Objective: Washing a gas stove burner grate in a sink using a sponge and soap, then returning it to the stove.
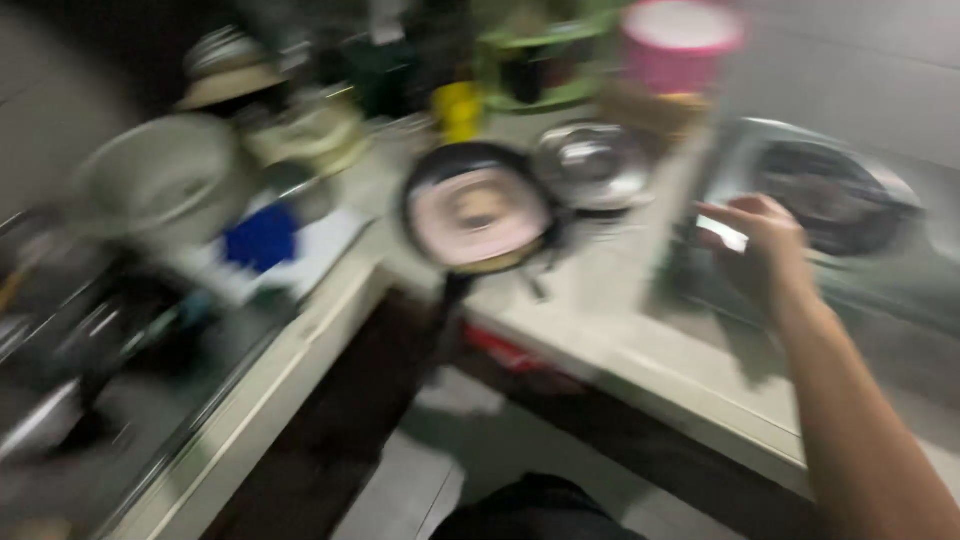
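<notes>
Over the pale desk (610, 330), in the head view, the right hand (762, 252) hangs in the air with its arm reaching in from the lower right. Its fingers are loosely curled and partly spread, holding nothing that can be made out; a small bright patch sits beside the fingers, too blurred to name. The left hand is out of sight. Just beyond the hand, to the right, lies a dark round stove burner (830, 205) set in a metal top. To the left, well apart from the hand, a black frying pan (478, 212) rests on the desk with something pale pink inside and its handle pointing toward the viewer. A shiny metal bowl (592, 162) sits touching or just beside the pan. Farther back stand a yellow cup (458, 108) and a pink tub (678, 45). A blue object (260, 238) lies at the left. Everything is motion-blurred.
</notes>
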